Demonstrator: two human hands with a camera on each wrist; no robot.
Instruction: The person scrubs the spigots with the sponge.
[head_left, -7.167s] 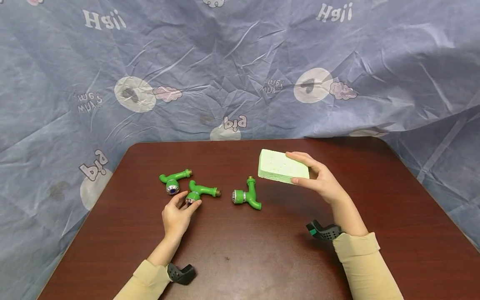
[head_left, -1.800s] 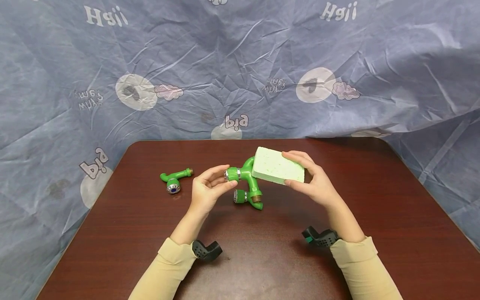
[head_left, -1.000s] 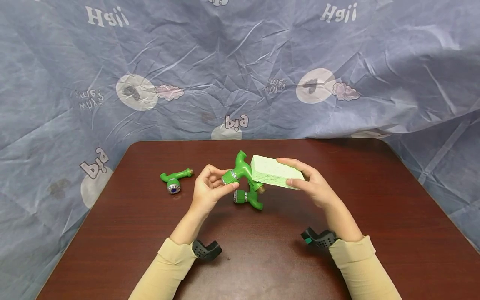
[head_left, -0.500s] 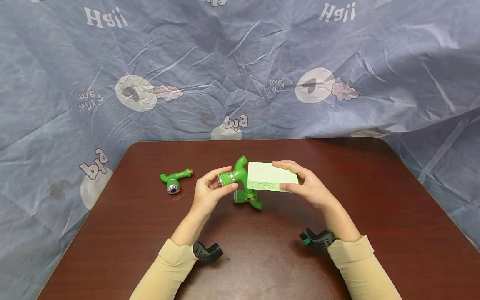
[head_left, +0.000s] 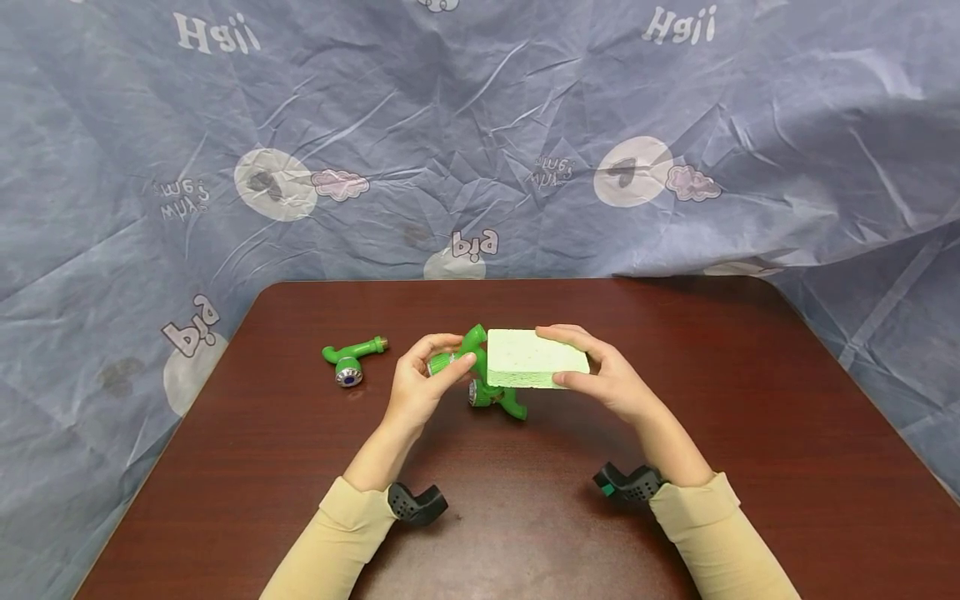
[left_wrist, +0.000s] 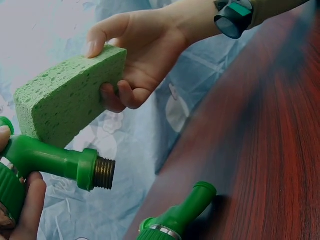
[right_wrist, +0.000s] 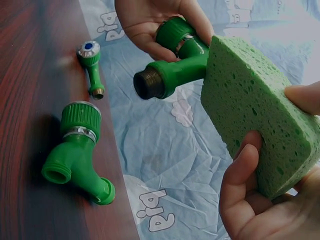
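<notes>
Green tap (left_wrist: 52, 159) number one is up off the bench (head_left: 525, 525), its knob clamped between the thumb and fingers of the left hand (head_left: 420, 383), while the right hand (head_left: 611, 379) is clamped on one end of a pale green sponge (head_left: 536, 357), thumb on one side and fingers on the other. Both wrist views show the sponge's near end overlapping the tap's body, apparently touching it, with the threaded brass end sticking out clear of the sponge. Judging by that, the work seems to be partway through, with the sponge being used on this one tap. Left to do, most likely, is the rest of its surface, such as the threaded end and the knob under the fingers, and then putting the tap down. A second tap (right_wrist: 80, 155) lies on the bench below the held one, partly hidden in the head view, and a third tap (head_left: 351, 358) lies well to the left; neither is touched by a hand. Whether those two are finished or waiting cannot be told, since nothing on their surfaces marks them either way.
</notes>
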